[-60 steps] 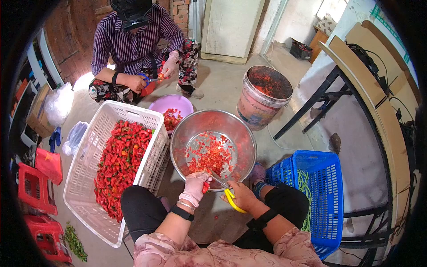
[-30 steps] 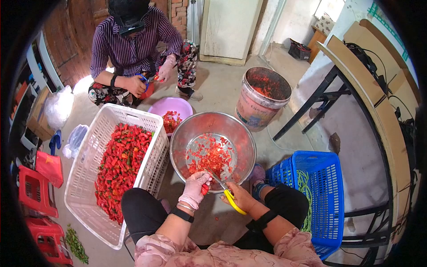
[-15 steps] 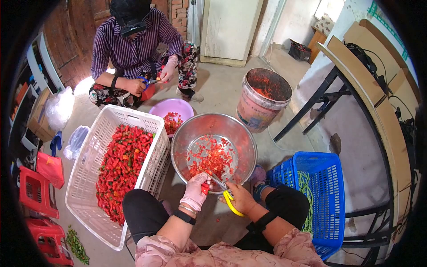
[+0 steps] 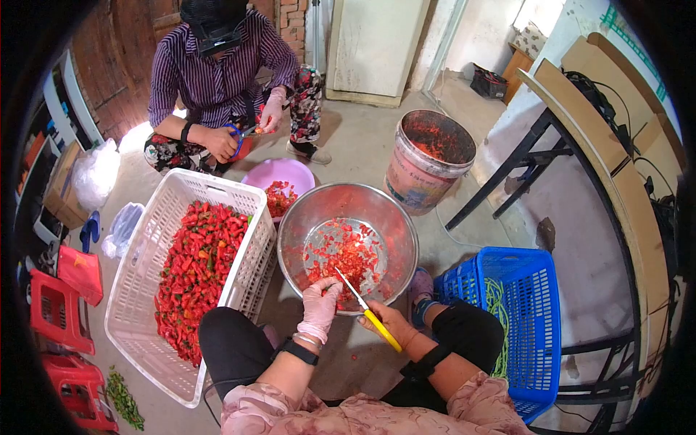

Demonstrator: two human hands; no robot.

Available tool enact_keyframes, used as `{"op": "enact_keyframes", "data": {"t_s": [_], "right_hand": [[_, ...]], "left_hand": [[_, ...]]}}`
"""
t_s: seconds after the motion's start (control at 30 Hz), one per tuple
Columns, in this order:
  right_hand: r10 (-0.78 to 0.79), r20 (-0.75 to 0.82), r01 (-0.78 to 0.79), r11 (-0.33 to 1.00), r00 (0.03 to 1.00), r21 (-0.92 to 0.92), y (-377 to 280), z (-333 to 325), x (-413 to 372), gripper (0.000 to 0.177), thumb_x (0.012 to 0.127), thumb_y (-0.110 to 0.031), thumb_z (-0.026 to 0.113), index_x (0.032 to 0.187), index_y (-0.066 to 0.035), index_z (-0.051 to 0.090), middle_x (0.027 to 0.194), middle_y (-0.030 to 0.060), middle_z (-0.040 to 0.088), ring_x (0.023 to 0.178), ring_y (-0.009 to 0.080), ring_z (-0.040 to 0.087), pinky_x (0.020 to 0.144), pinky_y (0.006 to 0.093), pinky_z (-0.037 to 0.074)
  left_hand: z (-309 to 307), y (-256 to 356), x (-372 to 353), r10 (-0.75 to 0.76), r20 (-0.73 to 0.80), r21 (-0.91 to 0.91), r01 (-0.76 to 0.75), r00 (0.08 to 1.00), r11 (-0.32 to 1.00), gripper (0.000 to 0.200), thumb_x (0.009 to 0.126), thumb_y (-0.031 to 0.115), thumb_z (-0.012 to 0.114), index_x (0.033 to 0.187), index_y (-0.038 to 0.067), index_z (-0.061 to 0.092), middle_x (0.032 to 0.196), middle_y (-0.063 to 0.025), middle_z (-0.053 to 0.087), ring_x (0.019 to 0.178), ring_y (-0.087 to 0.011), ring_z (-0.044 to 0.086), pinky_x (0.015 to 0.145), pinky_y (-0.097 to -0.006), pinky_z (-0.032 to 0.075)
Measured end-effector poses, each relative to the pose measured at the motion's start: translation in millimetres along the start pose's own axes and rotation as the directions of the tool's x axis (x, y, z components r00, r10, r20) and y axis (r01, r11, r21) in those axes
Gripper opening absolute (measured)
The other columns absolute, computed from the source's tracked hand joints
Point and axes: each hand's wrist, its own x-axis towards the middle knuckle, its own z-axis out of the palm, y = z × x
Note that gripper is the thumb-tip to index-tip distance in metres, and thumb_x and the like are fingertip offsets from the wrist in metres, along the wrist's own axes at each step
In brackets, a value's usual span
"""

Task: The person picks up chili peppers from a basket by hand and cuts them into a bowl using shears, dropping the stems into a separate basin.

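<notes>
My left hand (image 4: 319,312), in a thin pale glove, is closed in a pinch over the near rim of the steel basin (image 4: 290,268). A small bit of chili pepper (image 4: 327,288) shows at its fingertips, mostly hidden by them. My bare right hand (image 4: 389,324) is wrapped round the yellow handles of a pair of scissors (image 4: 353,290). The blades look closed and point up and left over the basin, close beside my left fingertips. Chopped red pepper pieces (image 4: 348,250) lie on the basin's bottom.
A white crate (image 4: 138,304) of red chilies (image 4: 196,275) stands left. Opposite, a person (image 4: 217,87) holds blue-handled scissors (image 4: 238,138) above a pink bowl (image 4: 304,174). A stained bucket (image 4: 420,181) is behind the basin; a blue basket (image 4: 533,348) with green strands sits right.
The scissors have swung away from the pepper and their blades have come together, pointing more upward. My left hand has turned, and the red pepper below its fingers no longer shows.
</notes>
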Motion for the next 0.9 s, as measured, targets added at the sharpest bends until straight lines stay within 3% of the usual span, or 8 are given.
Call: {"op": "enact_keyframes", "data": {"t_s": [0.2, 0.27, 0.3, 0.37, 0.47, 0.6, 0.77, 0.9], "right_hand": [[0.118, 0.063, -0.120, 0.992, 0.991, 0.030, -18.9, -7.5, -4.0, 0.028, 0.085, -0.020, 0.058, 0.107, -0.003, 0.050, 0.083, -0.0017, 0.051, 0.075, 0.0066, 0.047, 0.067, 0.0203, 0.040], [-0.141, 0.010, 0.139, 0.982, 0.990, 0.129, 2.4, -1.8, -1.4, 0.027, 0.087, -0.020, 0.054, 0.109, -0.005, 0.050, 0.083, -0.0032, 0.050, 0.069, 0.0040, 0.046, 0.060, 0.0171, 0.039], [-0.142, 0.009, 0.139, 0.982, 0.990, 0.129, -1.9, -2.9, -2.1, 0.027, 0.087, -0.020, 0.054, 0.109, -0.005, 0.050, 0.083, -0.0032, 0.050, 0.069, 0.0040, 0.046, 0.060, 0.0171, 0.039], [0.155, 0.119, -0.182, 0.946, 0.981, 0.268, -11.4, -6.4, -5.2, 0.027, 0.088, -0.026, 0.054, 0.102, -0.003, 0.051, 0.083, 0.0023, 0.051, 0.077, 0.0091, 0.048, 0.070, 0.0232, 0.041], [0.222, 0.182, -0.271, 0.908, 0.958, 0.318, -23.1, -9.6, -5.7, 0.027, 0.089, -0.027, 0.052, 0.102, -0.003, 0.051, 0.082, 0.0008, 0.050, 0.075, 0.0085, 0.046, 0.069, 0.0228, 0.041], [0.262, 0.182, -0.311, 0.887, 0.948, 0.341, -29.0, -10.9, -4.8, 0.031, 0.088, -0.032, 0.052, 0.100, -0.003, 0.051, 0.079, -0.0005, 0.049, 0.073, 0.0079, 0.045, 0.066, 0.0223, 0.040], [0.091, 0.129, -0.111, 0.980, 0.988, 0.164, 1.9, -10.0, -1.7, 0.034, 0.086, -0.037, 0.054, 0.094, -0.004, 0.054, 0.076, -0.0025, 0.047, 0.068, 0.0068, 0.042, 0.060, 0.0212, 0.037], [0.168, 0.144, -0.197, 0.955, 0.975, 0.223, -3.3, -11.4, -3.7, 0.031, 0.086, -0.035, 0.054, 0.093, -0.005, 0.055, 0.075, -0.0024, 0.047, 0.068, 0.0070, 0.043, 0.061, 0.0211, 0.037]], "left_hand": [[-4.6, 0.7, 5.2, -0.098, 0.036, -0.128, 0.102, 0.995, 0.987, 0.015, 0.080, 0.007, 0.060, 0.094, 0.000, 0.060, 0.072, -0.0012, 0.059, 0.059, -0.0074, 0.052, 0.055, -0.0198, 0.043], [-6.9, 1.8, 5.9, -0.177, 0.083, -0.215, 0.191, 0.981, 0.958, 0.016, 0.082, 0.009, 0.059, 0.095, 0.000, 0.058, 0.075, -0.0029, 0.060, 0.062, -0.0090, 0.053, 0.056, -0.0203, 0.044], [-7.5, 1.3, 6.8, -0.177, 0.083, -0.215, 0.191, 0.981, 0.958, 0.016, 0.082, 0.009, 0.059, 0.095, 0.000, 0.058, 0.075, -0.0029, 0.060, 0.062, -0.0090, 0.053, 0.056, -0.0203, 0.044], [-8.6, -0.4, 8.7, -0.237, 0.159, -0.409, 0.283, 0.958, 0.868, 0.012, 0.083, 0.008, 0.057, 0.092, 0.000, 0.059, 0.071, -0.0035, 0.059, 0.059, -0.0087, 0.052, 0.053, -0.0196, 0.043], [-9.0, 1.5, 8.3, -0.317, 0.279, -0.399, 0.410, 0.906, 0.820, 0.011, 0.084, 0.010, 0.056, 0.091, 0.001, 0.058, 0.071, -0.0035, 0.058, 0.059, -0.0096, 0.053, 0.053, -0.0202, 0.044], [-13.2, -1.0, 10.5, -0.335, 0.367, -0.410, 0.474, 0.868, 0.780, 0.010, 0.084, 0.010, 0.056, 0.090, 0.001, 0.057, 0.071, -0.0037, 0.058, 0.060, -0.0105, 0.053, 0.053, -0.0214, 0.045], [-21.4, -10.2, 18.1, -0.307, 0.486, -0.474, 0.542, 0.818, 0.694, 0.010, 0.084, 0.013, 0.055, 0.089, 0.004, 0.056, 0.072, -0.0039, 0.058, 0.060, -0.0125, 0.054, 0.052, -0.0250, 0.045], [-21.9, -8.7, 18.3, -0.323, 0.471, -0.472, 0.543, 0.821, 0.695, 0.011, 0.085, 0.015, 0.054, 0.088, 0.005, 0.056, 0.072, -0.0034, 0.057, 0.059, -0.0128, 0.053, 0.051, -0.0261, 0.044]]}}
